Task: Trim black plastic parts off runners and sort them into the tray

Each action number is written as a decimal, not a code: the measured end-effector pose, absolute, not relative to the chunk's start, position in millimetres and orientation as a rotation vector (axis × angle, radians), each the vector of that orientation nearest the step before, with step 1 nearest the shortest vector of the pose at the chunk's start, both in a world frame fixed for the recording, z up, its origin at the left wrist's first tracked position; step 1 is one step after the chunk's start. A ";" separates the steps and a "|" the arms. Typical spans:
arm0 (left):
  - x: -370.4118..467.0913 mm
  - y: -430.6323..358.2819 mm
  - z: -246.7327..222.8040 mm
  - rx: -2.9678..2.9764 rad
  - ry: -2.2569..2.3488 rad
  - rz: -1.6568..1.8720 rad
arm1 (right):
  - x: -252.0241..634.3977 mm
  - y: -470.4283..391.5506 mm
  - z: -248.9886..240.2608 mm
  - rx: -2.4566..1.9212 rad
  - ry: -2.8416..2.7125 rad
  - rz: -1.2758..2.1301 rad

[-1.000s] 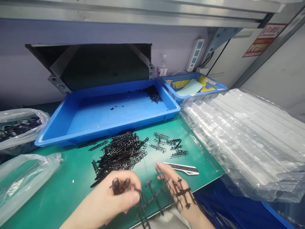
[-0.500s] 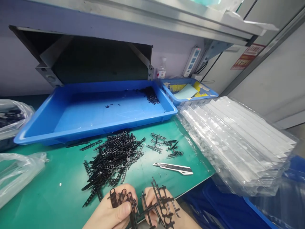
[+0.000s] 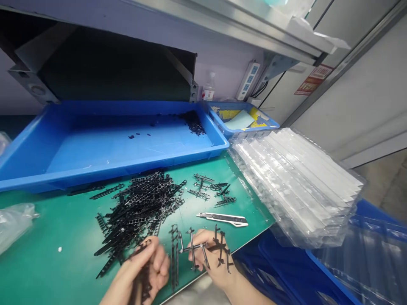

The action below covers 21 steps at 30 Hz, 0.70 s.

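Note:
My left hand [image 3: 155,260] is closed around several black plastic strips [image 3: 144,281], mostly hidden by the fingers. Beside it, my right hand [image 3: 206,258] pinches a branching black plastic sprue [image 3: 193,248], whose thin crossbars stick out on both sides of the fingers. A long ladder-like strip [image 3: 174,262] hangs at its left end, between the two hands. Just beyond the left hand lies a heap of black ladder-like parts [image 3: 140,207]. Past the right hand rests a white-and-black utility knife [image 3: 222,218], with a few loose sprue pieces [image 3: 202,184] farther back.
A large blue tray [image 3: 127,163] spans the back of the green table [image 3: 76,228], with small black bits in its far right corner. A smaller blue tray [image 3: 219,125] adjoins it. Stacked clear plastic trays [image 3: 295,182] overhang at right; a plastic bag [image 3: 15,222] lies left.
The view has shifted right. My left hand has turned so its fingers cover the strips, and my hands are farther apart. The sprue in my right hand now sits flatter, spread sideways.

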<state>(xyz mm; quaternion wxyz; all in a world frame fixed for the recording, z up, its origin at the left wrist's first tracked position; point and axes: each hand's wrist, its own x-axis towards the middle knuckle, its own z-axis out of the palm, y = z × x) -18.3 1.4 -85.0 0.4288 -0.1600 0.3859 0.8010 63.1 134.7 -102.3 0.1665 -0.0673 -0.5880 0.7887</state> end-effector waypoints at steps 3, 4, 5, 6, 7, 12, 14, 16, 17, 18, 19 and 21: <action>-5.3 1.7 -74.2 -0.407 0.930 1.880 | 64.5 134.1 -105.0 -0.179 -1.817 2.054; -3.5 1.9 -72.1 -0.389 0.930 1.865 | 65.4 134.1 -106.4 -0.190 -1.864 1.997; -3.3 1.8 -71.2 -0.365 0.939 1.863 | 66.3 134.4 -107.8 -0.202 -1.904 1.950; -4.4 1.5 -71.3 -0.337 0.953 1.865 | 67.2 134.9 -109.2 -0.203 -1.941 1.920; -6.4 0.9 -72.2 -0.308 0.967 1.862 | 67.8 135.8 -110.3 -0.192 -1.973 1.902; -12.7 -3.2 -77.9 -0.095 0.957 1.790 | 65.4 139.3 -106.5 -0.056 -2.023 1.988; -11.0 -3.8 -79.1 -0.031 0.942 1.765 | 63.1 137.7 -103.4 -0.038 -2.020 2.035; -9.2 -3.7 -79.8 -0.035 0.985 1.764 | 61.9 135.0 -102.9 -0.074 -1.979 2.090; -9.1 -3.5 -79.8 -0.049 1.030 1.771 | 62.1 133.8 -103.9 -0.102 -1.934 2.129; -9.7 -3.2 -79.4 -0.058 1.079 1.784 | 62.8 133.3 -105.3 -0.130 -1.879 2.164; -11.1 -2.6 -78.3 -0.055 1.124 1.795 | 64.0 133.7 -106.7 -0.155 -1.829 2.190; -16.5 0.1 -73.7 -0.010 1.188 1.802 | 67.4 137.3 -107.9 -0.199 -1.794 2.189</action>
